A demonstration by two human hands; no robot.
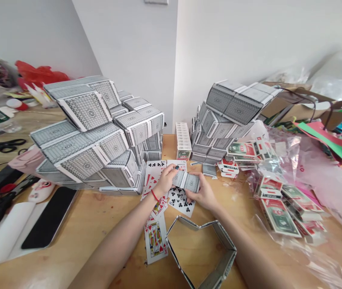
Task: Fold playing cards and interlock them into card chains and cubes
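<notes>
Your left hand (166, 182) and right hand (203, 192) both grip a grey-backed playing-card panel (191, 183), one at either side, over loose clubs cards (180, 201) on the desk (98, 224). Nearer you, between your forearms, sits a heart-shaped card frame (225, 237), with the king of hearts (156, 240) face up just beside its left edge.

1. A left forearm (119, 237) and a right forearm (246, 237), both bare, reach forward, angling inward.
2. The left hand (164, 182) pinches, thumb and fingers bent in a grip.
3. The right hand (205, 193) faces it, fingers curled, near but apart.
</notes>
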